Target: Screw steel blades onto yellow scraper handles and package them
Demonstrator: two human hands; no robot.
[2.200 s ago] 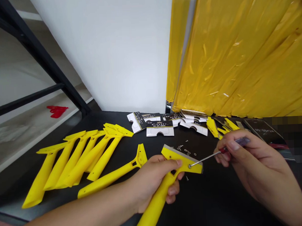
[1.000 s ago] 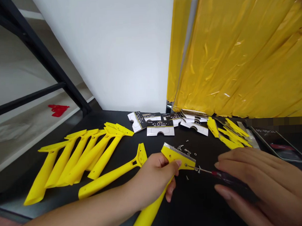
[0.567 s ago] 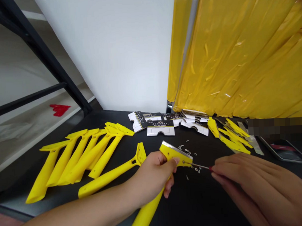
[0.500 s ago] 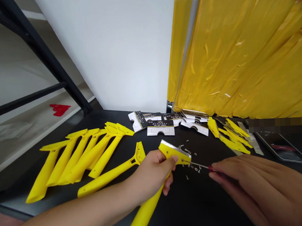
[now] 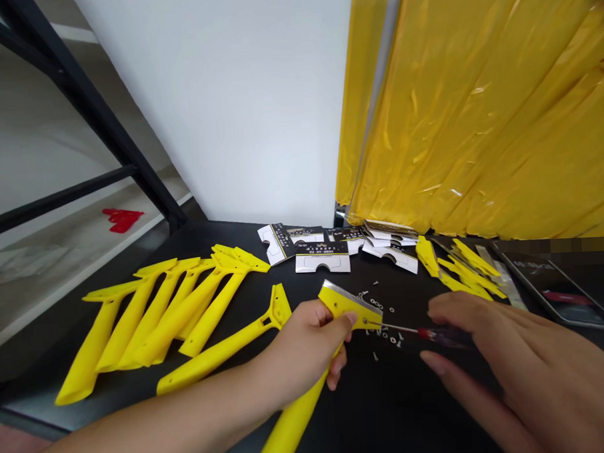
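My left hand (image 5: 314, 336) is closed around the neck of a yellow scraper (image 5: 298, 420), thumb across its head. A metal blade edge (image 5: 352, 299) shows along the top of that head. My right hand (image 5: 533, 363) is around a screwdriver (image 5: 444, 336) with a dark red, see-through handle. Thumb and forefinger are spread off the handle, whose back end is hidden in the hand. The screwdriver's tip meets the screw near the right end of the scraper's head. Small screws and washers (image 5: 393, 340) lie on the black table just behind and beside it.
Several yellow scraper handles (image 5: 130, 321) lie in a row at left, one (image 5: 227, 350) nearer my left arm. Black-and-white cards (image 5: 322, 259) are at the back. Yellow plates (image 5: 464, 273) and a phone (image 5: 559, 285) lie at right. A white panel (image 5: 227, 109) and yellow wrapping (image 5: 477, 112) stand behind.
My right thumb and forefinger have opened away from the screwdriver handle, showing more of it. The scraper and my left hand stay in nearly the same place.
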